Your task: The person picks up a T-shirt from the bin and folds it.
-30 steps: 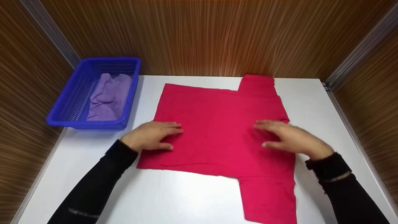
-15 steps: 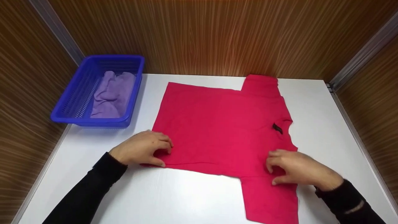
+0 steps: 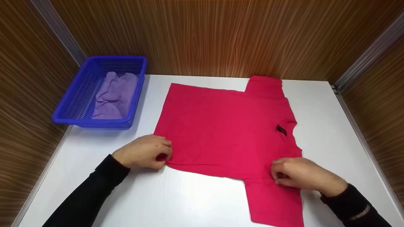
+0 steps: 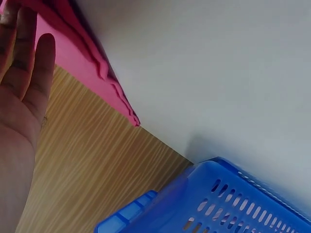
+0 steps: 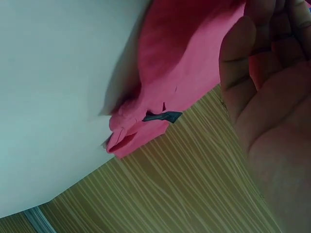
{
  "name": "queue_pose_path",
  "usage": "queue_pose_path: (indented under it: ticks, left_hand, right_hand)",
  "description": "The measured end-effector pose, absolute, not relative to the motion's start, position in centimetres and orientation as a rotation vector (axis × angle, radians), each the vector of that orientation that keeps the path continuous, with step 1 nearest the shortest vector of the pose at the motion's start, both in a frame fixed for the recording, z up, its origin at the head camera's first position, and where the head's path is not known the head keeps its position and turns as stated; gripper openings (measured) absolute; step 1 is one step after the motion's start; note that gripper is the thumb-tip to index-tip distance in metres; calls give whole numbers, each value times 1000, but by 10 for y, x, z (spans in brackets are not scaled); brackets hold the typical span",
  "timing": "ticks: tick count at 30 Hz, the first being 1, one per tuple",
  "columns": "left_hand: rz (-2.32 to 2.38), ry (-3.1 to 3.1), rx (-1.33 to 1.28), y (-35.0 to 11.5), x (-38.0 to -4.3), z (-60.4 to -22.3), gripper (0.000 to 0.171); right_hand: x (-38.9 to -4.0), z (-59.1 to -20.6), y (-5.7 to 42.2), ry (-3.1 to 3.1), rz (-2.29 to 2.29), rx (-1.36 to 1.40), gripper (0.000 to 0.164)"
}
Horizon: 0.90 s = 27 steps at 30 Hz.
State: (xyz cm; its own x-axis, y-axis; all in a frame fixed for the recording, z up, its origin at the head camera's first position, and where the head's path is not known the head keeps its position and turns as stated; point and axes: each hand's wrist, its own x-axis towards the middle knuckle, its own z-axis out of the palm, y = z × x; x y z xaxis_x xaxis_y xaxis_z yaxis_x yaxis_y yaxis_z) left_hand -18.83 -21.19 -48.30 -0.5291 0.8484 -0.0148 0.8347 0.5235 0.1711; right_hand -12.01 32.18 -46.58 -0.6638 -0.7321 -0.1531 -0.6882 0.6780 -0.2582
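Observation:
A red T-shirt (image 3: 214, 126) lies spread out, its collar to the right and its hem to the left. A dark neck label (image 3: 281, 130) shows by the collar. At the near hem corner my left hand (image 3: 145, 152) pinches the shirt's edge between thumb and curled fingers, covering that corner. Near the seam of the close sleeve (image 3: 274, 205), my right hand (image 3: 304, 176) pinches the fabric at the shoulder. The left wrist view shows the left hand (image 4: 22, 97) at the cloth; in the right wrist view the right hand's (image 5: 272, 87) fingertips are partly cut off.
A blue plastic basket (image 3: 68, 121) holding a crumpled lilac cloth (image 3: 113, 94) stands at the back left. Wood-grain panels (image 3: 202, 37) wall in the white table (image 3: 189, 201) at the back and sides.
Both hands have moved from over the shirt's middle toward its near side, and their fingers have closed on the fabric. The collar label has come into sight. The near hem edge is slightly lifted.

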Motion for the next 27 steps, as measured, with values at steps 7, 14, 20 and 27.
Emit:
queue_pose_path:
  ticks: [7, 14, 20, 27]
  left_hand:
    - [324, 2638, 1341, -213, -191, -471, 12]
    - [523, 2433, 1176, -214, -188, -459, 16]
    - [599, 2400, 1135, -215, -194, -451, 10]
    - [477, 2698, 1145, -212, -218, -453, 9]
  right_hand:
    - [-130, -445, 329, 2658, -317, -978, 23]
    - [-147, -427, 338, 2661, -377, -922, 21]
    - [-167, -422, 343, 2702, -347, -955, 20]
    - [-203, -422, 341, 2738, -341, -929, 19]
